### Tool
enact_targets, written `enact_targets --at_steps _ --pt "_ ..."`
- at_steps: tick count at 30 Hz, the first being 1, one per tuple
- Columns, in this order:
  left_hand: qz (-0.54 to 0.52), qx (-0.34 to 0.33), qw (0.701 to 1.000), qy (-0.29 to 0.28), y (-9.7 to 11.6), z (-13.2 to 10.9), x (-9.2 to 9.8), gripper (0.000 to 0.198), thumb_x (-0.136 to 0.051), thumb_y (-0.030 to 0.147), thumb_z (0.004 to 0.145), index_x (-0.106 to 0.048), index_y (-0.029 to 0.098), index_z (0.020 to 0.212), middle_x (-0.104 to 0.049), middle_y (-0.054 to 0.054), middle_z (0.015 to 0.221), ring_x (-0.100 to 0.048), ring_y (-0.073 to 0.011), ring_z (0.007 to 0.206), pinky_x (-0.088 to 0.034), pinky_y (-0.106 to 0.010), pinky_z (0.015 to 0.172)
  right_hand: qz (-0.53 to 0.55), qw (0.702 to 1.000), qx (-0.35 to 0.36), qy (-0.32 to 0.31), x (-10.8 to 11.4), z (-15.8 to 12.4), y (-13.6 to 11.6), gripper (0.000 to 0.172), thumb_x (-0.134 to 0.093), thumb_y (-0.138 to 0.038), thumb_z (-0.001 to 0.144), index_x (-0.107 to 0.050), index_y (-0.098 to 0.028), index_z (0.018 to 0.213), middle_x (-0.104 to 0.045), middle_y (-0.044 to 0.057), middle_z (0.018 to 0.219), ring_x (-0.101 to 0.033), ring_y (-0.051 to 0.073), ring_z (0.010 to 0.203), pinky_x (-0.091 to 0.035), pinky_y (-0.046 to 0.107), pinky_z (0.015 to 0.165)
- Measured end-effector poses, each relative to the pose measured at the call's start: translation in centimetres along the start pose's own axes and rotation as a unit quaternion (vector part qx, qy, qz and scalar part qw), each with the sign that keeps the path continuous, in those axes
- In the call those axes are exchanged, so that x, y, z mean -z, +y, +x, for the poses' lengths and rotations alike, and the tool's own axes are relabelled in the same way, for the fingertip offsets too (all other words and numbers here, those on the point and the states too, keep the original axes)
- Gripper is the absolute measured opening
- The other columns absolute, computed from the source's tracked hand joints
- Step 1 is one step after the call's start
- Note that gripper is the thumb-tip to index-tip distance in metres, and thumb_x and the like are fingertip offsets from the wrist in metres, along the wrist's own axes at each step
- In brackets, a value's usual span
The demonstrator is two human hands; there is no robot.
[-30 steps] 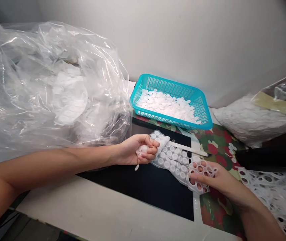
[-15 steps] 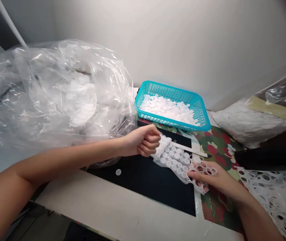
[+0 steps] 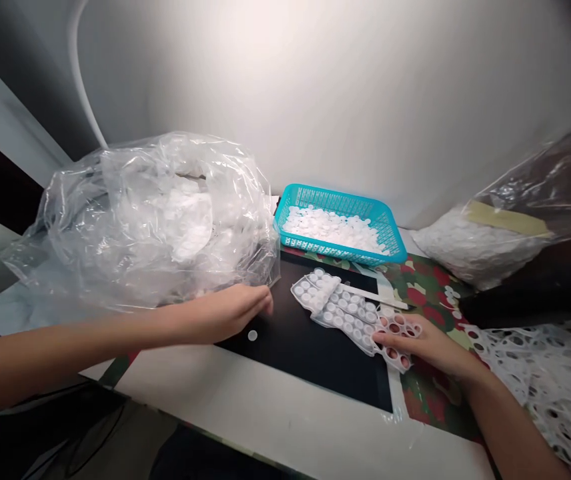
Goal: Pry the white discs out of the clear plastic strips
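1. The person's left hand [image 3: 230, 313] sits low, at the near edge of a flat black mat [image 3: 315, 367]. Its fingers are pressed together and loosely curled, tips angled down. Nothing shows pinched between them; whether anything lies inside the curl, I cannot tell.
2. A small round white plastic disc [image 3: 252, 335] lies flat on the mat, just below those fingertips and not touching them. The hand's low position looks like a reach toward it.
3. The right hand [image 3: 423, 347] rests on a white perforated plastic sheet [image 3: 340, 310], fingers slightly spread and extended, not pinching. The index fingertip presses near the sheet's holed end, apparently to steady it.
4. Beyond the right fingertips, a cream flat strip [image 3: 373, 295] lies under the sheet's far edge, and a teal plastic mesh basket [image 3: 338, 251] holds a heap of white discs [image 3: 333, 228], placed within easy reach.
5. Well beyond the left fingertips, a crumpled clear plastic bag [image 3: 155, 220] bulges with white discs, while holed white plastic scrap [image 3: 540, 373] lies past the right wrist.
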State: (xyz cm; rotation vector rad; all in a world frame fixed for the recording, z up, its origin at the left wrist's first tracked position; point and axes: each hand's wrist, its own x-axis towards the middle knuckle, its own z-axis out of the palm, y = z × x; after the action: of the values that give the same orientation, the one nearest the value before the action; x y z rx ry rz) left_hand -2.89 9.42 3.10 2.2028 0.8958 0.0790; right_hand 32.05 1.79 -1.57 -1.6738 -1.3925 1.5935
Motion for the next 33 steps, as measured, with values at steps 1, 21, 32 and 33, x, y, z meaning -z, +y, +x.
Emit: enact_targets --at_steps 1,21,32,33 --pt "0.110 -0.029 0.993 0.029 -0.8 -0.4 -0.9 0.029 -0.030 0.028 0.098 -0.051 0.016 0.082 -0.052 -0.001 0.070 -0.047 -0.0130 0.059 -0.032 -0.024 0.050 0.001 1.000 0.002 0.001 0.0 0.0 0.0 0.033 -0.072 -0.045 0.074 -0.058 -0.015 0.070 -0.056 -0.001 0.060 -0.050 0.010 0.052 -0.041 0.019 0.047" --pt "0.399 -0.143 0.897 0.123 3.3 9.1 5.1 0.024 -0.032 0.026 0.095 -0.050 0.015 0.084 -0.055 -0.002 0.058 -0.038 -0.0114 0.040 -0.023 -0.027 0.043 0.019 0.999 0.044 -0.002 -0.3 -0.3 -0.1 0.037 -0.071 -0.048 0.074 -0.056 -0.015 0.075 -0.057 -0.001 0.062 -0.052 0.011 0.053 -0.044 0.023 0.051" --pt "0.426 -0.071 0.899 0.067 2.4 19.1 8.3 0.044 -0.033 0.043 0.095 -0.052 0.009 0.114 -0.061 -0.018 0.114 -0.061 -0.0281 0.095 -0.044 -0.034 0.075 0.028 0.999 0.036 0.001 0.7 -0.6 -0.1 0.032 -0.077 -0.040 0.069 -0.057 -0.017 0.076 -0.053 -0.004 0.064 -0.047 0.009 0.054 -0.037 0.019 0.051" --pt "0.437 -0.063 0.895 0.066 2.6 18.8 8.1 0.044 -0.037 0.042 0.094 -0.052 0.007 0.116 -0.058 -0.020 0.119 -0.059 -0.0307 0.100 -0.044 -0.037 0.080 0.034 0.999 0.040 -0.004 0.7 -0.6 -0.1 0.032 -0.077 -0.040 0.069 -0.057 -0.016 0.076 -0.054 -0.003 0.066 -0.048 0.009 0.056 -0.039 0.020 0.053"
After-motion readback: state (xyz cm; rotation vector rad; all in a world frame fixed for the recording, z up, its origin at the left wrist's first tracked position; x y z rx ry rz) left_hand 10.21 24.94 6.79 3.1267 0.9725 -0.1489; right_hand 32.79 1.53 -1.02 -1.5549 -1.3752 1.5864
